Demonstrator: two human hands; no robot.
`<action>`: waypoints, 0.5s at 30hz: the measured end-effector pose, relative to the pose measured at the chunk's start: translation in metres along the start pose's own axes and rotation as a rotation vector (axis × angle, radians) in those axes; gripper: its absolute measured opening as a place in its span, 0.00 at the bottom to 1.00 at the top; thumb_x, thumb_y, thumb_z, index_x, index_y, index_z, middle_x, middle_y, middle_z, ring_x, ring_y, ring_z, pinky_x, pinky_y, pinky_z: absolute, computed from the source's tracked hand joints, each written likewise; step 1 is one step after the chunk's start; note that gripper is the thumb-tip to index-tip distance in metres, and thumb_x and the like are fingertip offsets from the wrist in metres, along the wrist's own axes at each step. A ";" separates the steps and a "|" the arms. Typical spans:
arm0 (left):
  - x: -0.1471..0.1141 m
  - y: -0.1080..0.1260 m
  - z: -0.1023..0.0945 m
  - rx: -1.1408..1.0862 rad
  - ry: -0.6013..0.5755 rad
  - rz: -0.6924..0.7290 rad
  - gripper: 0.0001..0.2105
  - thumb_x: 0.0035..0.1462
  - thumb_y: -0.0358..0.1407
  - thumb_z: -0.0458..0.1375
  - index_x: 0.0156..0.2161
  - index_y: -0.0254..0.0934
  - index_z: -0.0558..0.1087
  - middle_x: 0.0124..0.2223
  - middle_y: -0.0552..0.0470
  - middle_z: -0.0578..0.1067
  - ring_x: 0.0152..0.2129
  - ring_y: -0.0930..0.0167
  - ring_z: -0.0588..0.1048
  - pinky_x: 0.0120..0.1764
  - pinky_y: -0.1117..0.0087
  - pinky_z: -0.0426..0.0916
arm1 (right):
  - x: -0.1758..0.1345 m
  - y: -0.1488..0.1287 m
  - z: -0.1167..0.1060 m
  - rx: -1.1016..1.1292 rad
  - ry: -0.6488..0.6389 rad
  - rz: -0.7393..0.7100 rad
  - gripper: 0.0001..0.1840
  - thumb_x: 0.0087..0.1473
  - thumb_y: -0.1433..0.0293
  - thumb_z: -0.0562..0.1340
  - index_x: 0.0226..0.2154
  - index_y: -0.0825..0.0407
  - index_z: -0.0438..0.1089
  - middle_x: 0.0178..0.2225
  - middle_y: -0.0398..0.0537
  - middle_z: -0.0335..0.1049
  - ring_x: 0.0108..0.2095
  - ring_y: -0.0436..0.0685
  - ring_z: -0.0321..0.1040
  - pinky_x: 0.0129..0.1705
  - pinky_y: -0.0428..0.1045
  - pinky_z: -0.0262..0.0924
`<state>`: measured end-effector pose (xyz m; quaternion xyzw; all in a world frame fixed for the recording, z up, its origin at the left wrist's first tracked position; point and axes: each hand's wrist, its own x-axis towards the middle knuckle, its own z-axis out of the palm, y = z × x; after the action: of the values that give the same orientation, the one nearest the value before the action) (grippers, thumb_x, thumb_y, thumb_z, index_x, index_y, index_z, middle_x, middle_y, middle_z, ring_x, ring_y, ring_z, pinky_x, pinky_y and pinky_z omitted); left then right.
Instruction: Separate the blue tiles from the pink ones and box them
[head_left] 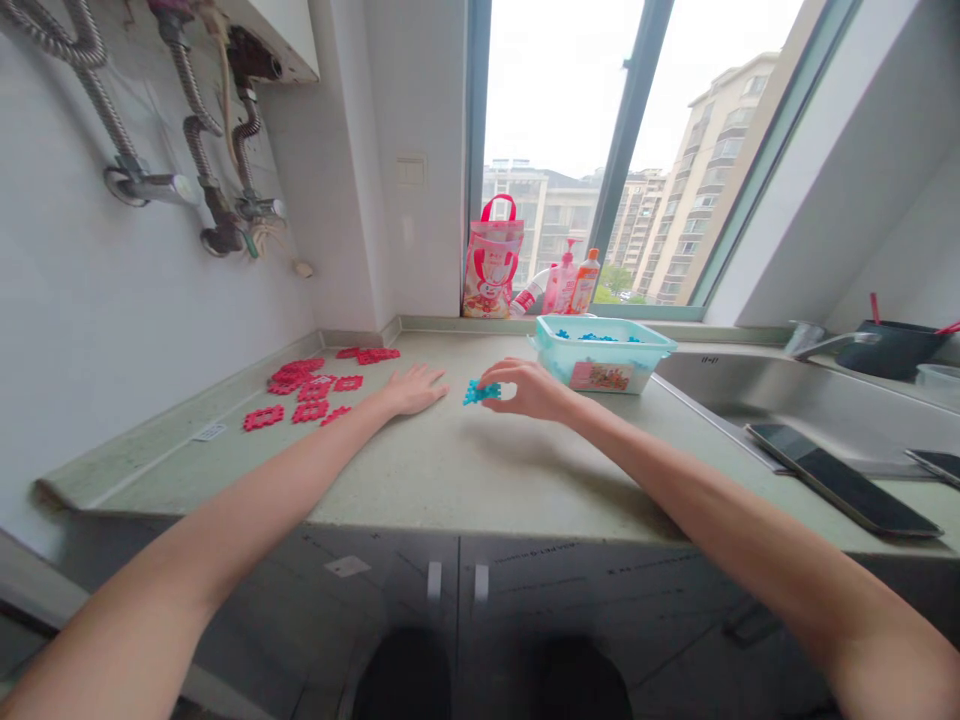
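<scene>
My right hand pinches a blue plastic building piece with notched edges just above the countertop. Fingers outstretched, my left hand lies flat on the counter and holds nothing. Left of it several red notched building pieces are spread out, some of them heaped toward the wall. Behind my right hand stands a pale turquoise plastic tub with a picture label on its front. More blue pieces show inside the tub.
On the right a steel sink is set into the counter, with a faucet behind it. A dark phone lies across its front edge. A pink bag and bottles stand by the window. Pipes hang on the left wall.
</scene>
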<state>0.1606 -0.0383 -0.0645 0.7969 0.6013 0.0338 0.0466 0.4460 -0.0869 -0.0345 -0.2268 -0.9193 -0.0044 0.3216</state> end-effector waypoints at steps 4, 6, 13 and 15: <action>0.001 -0.007 0.000 0.010 0.013 0.028 0.39 0.68 0.63 0.39 0.77 0.46 0.53 0.79 0.39 0.48 0.76 0.54 0.47 0.71 0.39 0.44 | -0.015 0.038 -0.063 -0.232 0.398 0.179 0.11 0.61 0.60 0.67 0.43 0.44 0.81 0.48 0.50 0.81 0.49 0.63 0.76 0.57 0.59 0.68; 0.001 -0.007 0.000 0.012 0.014 0.022 0.40 0.68 0.63 0.39 0.77 0.46 0.53 0.79 0.40 0.48 0.76 0.53 0.47 0.71 0.40 0.44 | -0.029 0.059 -0.088 -0.352 0.532 0.335 0.12 0.60 0.59 0.67 0.43 0.45 0.81 0.47 0.52 0.82 0.48 0.65 0.77 0.54 0.60 0.69; 0.000 -0.007 0.001 0.006 0.010 0.021 0.40 0.68 0.64 0.39 0.77 0.46 0.54 0.79 0.42 0.49 0.76 0.53 0.47 0.71 0.40 0.43 | -0.062 0.094 -0.099 -0.524 0.374 0.570 0.17 0.62 0.56 0.64 0.45 0.48 0.81 0.44 0.55 0.83 0.46 0.69 0.78 0.51 0.61 0.68; 0.002 -0.009 0.002 0.000 0.018 0.027 0.40 0.67 0.65 0.39 0.77 0.47 0.54 0.79 0.41 0.49 0.76 0.53 0.47 0.71 0.40 0.44 | -0.056 0.088 -0.098 -0.533 0.372 0.551 0.20 0.64 0.53 0.62 0.48 0.48 0.80 0.45 0.56 0.82 0.46 0.70 0.78 0.50 0.62 0.68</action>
<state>0.1531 -0.0341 -0.0677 0.8046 0.5910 0.0416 0.0405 0.5789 -0.0459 -0.0023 -0.5344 -0.7174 -0.1968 0.4012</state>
